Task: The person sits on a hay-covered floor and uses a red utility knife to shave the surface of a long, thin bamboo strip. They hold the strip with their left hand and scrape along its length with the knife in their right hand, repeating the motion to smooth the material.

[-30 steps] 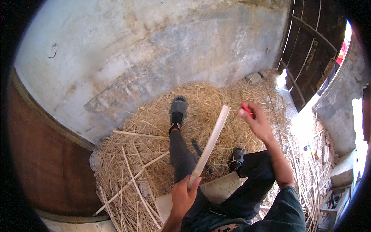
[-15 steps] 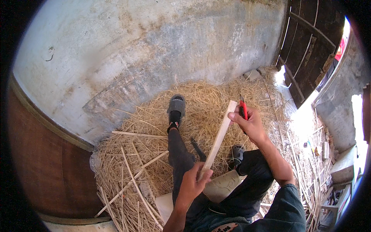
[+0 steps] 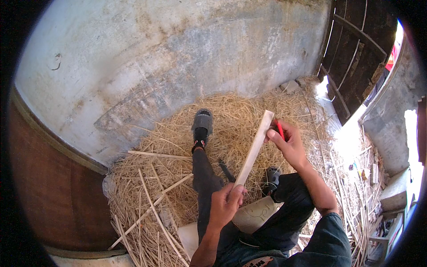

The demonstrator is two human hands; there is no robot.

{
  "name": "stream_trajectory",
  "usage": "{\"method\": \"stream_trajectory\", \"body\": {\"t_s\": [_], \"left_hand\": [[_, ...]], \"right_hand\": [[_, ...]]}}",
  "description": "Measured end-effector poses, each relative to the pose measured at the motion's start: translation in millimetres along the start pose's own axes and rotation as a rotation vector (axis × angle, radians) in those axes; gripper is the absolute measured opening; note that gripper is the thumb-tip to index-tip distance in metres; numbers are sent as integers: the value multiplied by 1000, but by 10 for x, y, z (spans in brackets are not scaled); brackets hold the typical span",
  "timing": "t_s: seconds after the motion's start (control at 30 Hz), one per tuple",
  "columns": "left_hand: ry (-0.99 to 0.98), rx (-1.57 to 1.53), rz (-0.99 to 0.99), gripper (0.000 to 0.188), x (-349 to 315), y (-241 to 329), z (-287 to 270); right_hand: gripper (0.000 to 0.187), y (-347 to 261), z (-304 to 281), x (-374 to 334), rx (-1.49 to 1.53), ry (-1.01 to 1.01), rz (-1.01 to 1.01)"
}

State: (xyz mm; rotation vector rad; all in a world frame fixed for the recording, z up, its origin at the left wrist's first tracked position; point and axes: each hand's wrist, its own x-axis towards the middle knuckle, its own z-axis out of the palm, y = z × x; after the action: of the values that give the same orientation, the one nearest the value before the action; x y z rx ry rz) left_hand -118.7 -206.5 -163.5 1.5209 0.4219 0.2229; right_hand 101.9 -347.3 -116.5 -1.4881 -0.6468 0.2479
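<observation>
A pale, flat bamboo strip (image 3: 255, 149) slants up and away to the right in front of me. My left hand (image 3: 225, 204) is closed around its lower end. My right hand (image 3: 287, 140) is beside the far end, thumb at the strip's edge. It is closed on a red-handled utility knife (image 3: 279, 130), whose blade is mostly hidden by fingers. Below the strip, between my legs, lies a dark, narrow tool (image 3: 226, 170), partly covered.
Straw-like shavings (image 3: 240, 120) cover the floor around my sandalled feet. Longer strips (image 3: 151, 200) lie crossed at the left. A stained wall (image 3: 200, 53) rises ahead, and a dark plank door (image 3: 356, 53) stands at the far right. Beneath me is a pale cylindrical seat or container (image 3: 255, 216).
The strip has shifted slightly upward, with my left hand rising a little. My right hand has turned, so less of the knife's tip shows.
</observation>
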Motion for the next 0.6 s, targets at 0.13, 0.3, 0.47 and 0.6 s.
{"method": "stream_trajectory", "body": {"t_s": [0.13,0.3,0.47,0.6], "left_hand": [[67,-3,5,29,26,134,-58],[150,5,104,33,63,272,-68],[159,30,148,37,55,363,-30],[169,54,145,33,21,420,2]], "right_hand": [[23,-61,18,-149,-308,-27,-201],[28,-20,148,-239,-629,-181,-628],[30,-53,262,-336,-726,-185,-689],[31,-95,308,-364,-718,-176,-724]]}}
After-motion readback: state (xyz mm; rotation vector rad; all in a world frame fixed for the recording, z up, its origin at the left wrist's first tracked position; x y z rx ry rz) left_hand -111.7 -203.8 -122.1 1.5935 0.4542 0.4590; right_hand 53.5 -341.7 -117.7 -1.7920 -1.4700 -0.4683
